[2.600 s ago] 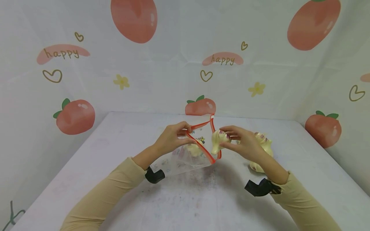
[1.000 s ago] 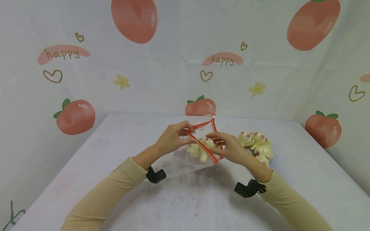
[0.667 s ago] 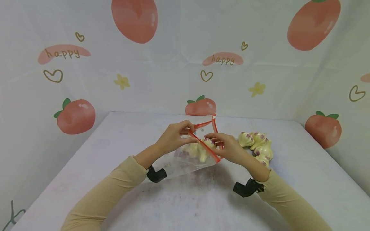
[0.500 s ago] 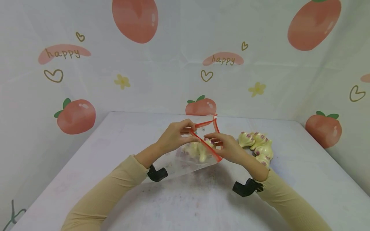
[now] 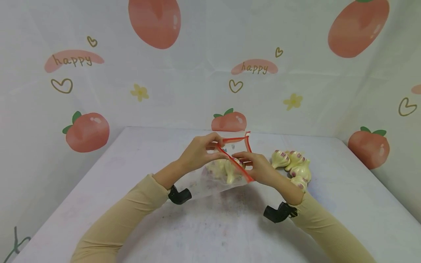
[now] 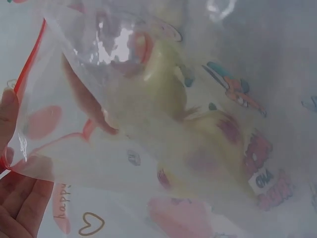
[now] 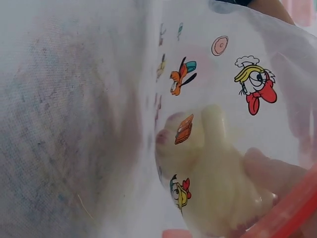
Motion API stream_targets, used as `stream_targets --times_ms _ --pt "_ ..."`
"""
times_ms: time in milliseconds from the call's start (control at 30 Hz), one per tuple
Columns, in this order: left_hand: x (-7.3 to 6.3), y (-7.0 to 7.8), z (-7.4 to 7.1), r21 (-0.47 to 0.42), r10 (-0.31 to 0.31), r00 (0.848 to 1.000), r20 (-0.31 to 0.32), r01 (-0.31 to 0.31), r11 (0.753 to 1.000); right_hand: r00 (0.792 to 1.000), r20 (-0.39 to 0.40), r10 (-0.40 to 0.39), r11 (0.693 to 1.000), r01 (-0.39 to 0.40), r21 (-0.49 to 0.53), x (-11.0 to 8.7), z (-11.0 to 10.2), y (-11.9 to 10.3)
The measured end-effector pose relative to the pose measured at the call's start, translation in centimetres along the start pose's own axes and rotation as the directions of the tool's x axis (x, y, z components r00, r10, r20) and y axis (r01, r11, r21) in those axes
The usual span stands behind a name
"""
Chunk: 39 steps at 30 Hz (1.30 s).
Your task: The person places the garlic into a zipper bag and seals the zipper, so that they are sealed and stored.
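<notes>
My left hand (image 5: pixel 200 153) pinches the red zip edge of a clear plastic zip bag (image 5: pixel 204 190), and its mouth faces right. My right hand (image 5: pixel 261 168) reaches into that mouth, its fingers around a cream garlic bulb (image 5: pixel 231 175) with purple marks. In the right wrist view, the thumb lies against this garlic bulb (image 7: pixel 223 183), seen through the bag's cartoon-printed plastic (image 7: pixel 208 84). Another garlic bulb (image 5: pixel 213 168) shows deeper in the bag. Through the film in the left wrist view, purple-marked garlic (image 6: pixel 223 129) appears blurred; the left fingers (image 6: pixel 27 203) sit at the red edge.
Several garlic bulbs (image 5: pixel 300 170) lie clustered on the white table (image 5: pixel 348 197), right of my right hand and partly behind its forearm. A cloth backdrop (image 5: pixel 184 102) with printed fruit stands along the table's back edge.
My right hand has moved left, carrying the garlic bulb from outside the mouth into the bag. More of the cluster at right shows. The bag's mouth has shifted slightly right, still held by my left hand.
</notes>
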<state>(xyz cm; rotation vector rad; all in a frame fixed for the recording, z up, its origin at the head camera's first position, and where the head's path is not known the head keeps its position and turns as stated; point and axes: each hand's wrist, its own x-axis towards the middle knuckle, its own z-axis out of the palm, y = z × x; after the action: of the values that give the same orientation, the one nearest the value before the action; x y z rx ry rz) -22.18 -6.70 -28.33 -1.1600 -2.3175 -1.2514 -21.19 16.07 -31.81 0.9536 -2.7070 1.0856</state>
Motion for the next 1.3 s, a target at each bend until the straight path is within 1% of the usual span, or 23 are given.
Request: stream_targets --times_ms 133,233,367,567,767,867,1033,1300 --pt "-0.1 -0.2 0.1 -0.007 -0.018 1.000 -0.004 0.017 1.000 1.000 -0.013 -0.019 1.000 0.019 0.008 -0.1 -0.2 0.2" --pt "-0.1 -0.4 0.0 -0.001 -0.029 1.000 -0.007 0.029 1.000 0.999 -0.039 -0.023 1.000 0.023 0.001 -0.2 -0.5 0.0" --pt "-0.1 -0.6 -0.1 -0.001 -0.029 1.000 -0.009 0.029 1.000 0.997 -0.070 -0.012 1.000 0.011 -0.008 -0.5 -1.2 -0.3" --pt "-0.2 -0.6 -0.2 -0.010 -0.032 0.999 -0.019 0.032 0.999 0.994 -0.112 -0.019 1.000 0.016 -0.025 -1.0 -2.2 0.0" --pt "-0.3 -0.8 -0.3 -0.004 -0.034 0.999 -0.030 0.033 0.999 0.992 -0.127 -0.015 1.000 0.012 -0.028 -1.7 -3.4 0.4" --pt "-0.3 -0.9 -0.4 -0.005 -0.038 0.999 -0.030 0.037 0.999 0.993 -0.119 0.005 1.000 -0.009 -0.029 -2.2 -4.1 0.8" --pt "-0.4 -0.9 -0.4 -0.003 -0.043 0.999 -0.031 0.043 0.999 0.995 -0.080 0.063 0.997 -0.067 -0.047 -3.1 -5.4 1.8" --pt "-0.6 -1.0 -0.4 0.007 -0.043 0.999 -0.030 0.043 0.999 0.992 -0.019 0.124 0.986 -0.125 -0.108 -4.9 -7.3 3.7"
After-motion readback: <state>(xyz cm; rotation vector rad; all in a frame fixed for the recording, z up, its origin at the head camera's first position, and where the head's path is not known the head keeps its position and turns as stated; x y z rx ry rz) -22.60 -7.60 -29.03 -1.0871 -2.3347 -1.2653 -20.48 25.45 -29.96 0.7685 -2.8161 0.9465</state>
